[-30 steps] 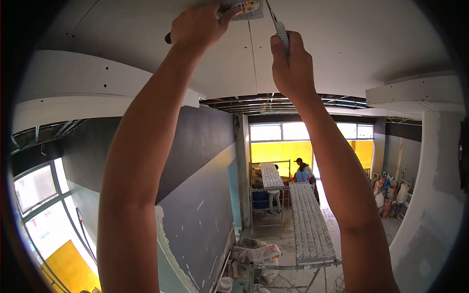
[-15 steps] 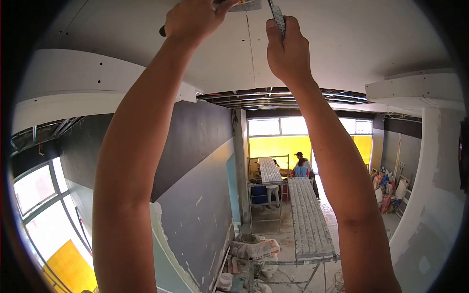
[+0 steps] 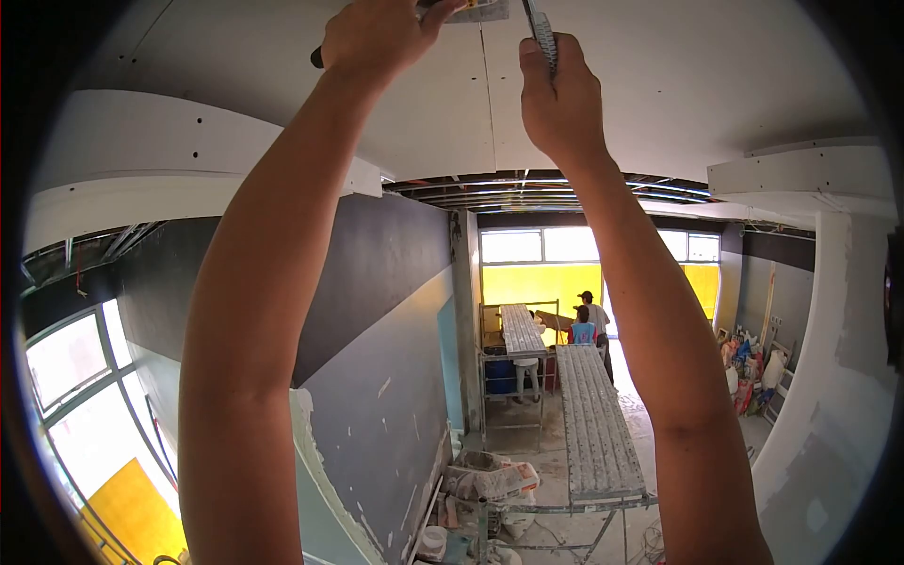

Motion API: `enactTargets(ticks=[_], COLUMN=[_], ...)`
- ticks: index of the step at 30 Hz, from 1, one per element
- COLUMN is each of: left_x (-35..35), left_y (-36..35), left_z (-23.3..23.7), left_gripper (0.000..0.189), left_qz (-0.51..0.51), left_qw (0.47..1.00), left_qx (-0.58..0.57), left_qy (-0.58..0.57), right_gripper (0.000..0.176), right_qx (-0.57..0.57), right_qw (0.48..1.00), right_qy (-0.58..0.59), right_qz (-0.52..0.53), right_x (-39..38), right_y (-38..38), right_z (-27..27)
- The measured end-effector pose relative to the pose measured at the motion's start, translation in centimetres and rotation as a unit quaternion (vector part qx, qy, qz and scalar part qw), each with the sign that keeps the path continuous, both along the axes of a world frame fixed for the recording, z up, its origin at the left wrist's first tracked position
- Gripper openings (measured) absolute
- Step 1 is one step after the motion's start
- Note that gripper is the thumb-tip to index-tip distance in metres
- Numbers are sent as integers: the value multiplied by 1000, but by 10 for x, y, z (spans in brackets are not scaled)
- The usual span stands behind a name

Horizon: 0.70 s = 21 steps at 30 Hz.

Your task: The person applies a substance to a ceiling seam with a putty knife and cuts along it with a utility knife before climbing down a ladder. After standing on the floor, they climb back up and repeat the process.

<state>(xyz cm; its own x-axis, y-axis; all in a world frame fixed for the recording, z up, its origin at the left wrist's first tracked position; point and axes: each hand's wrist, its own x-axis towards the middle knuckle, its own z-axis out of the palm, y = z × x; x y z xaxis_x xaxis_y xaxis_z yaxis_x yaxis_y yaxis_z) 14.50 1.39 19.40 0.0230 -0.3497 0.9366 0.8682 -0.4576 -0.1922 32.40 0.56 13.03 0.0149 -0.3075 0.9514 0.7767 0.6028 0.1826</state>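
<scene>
Left hand (image 3: 377, 38): raised overhead, fingers curled together and clamped on a dark-handled tool (image 3: 476, 9).
Dark-handled tool: the black handle end pokes out behind the heel of the hand; its flat pale plate with a yellow mark juts past the fingertips, up at the ceiling board (image 3: 678, 75). Whether plate and board touch cannot be told.
Right hand (image 3: 562, 104): also raised, just beside the left, fingers folded tight around a narrow grey strip (image 3: 540, 30).
Narrow grey strip: runs up out of the closed fingers along the thumb side, its upper end close beside the plate's far edge.
Seam (image 3: 487, 104): a thin joint in the ceiling board, passing between the two hands and down past both wrists.
Scaffold planks (image 3: 593, 424): far below the fingers, between the forearms.
Two people (image 3: 586, 325): well beyond the hands, by the yellow windows at the planks' far end.
Sacks (image 3: 490, 480): on the floor, low beneath the hands.
Window (image 3: 75, 377): far down, outside the left forearm.
</scene>
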Motion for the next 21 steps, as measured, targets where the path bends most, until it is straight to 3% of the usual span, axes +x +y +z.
enactTargets(ticks=[9,16,21], left_x=[1,0,1], left_y=[-2,3,9], left_z=[0,0,6], left_gripper=[50,53,51], left_qz=[23,-10,39], left_qw=[999,1000,999], left_qx=[-12,26,21], left_qy=[-20,12,-19], right_gripper=[31,31,29], right_qx=[-24,-11,-13], right_qw=[1000,999,999], right_qy=[0,-6,2], right_qz=[11,-48,-46], right_x=[-4,-4,-7], right_y=[-1,-3,-3], right_z=[0,5,4])
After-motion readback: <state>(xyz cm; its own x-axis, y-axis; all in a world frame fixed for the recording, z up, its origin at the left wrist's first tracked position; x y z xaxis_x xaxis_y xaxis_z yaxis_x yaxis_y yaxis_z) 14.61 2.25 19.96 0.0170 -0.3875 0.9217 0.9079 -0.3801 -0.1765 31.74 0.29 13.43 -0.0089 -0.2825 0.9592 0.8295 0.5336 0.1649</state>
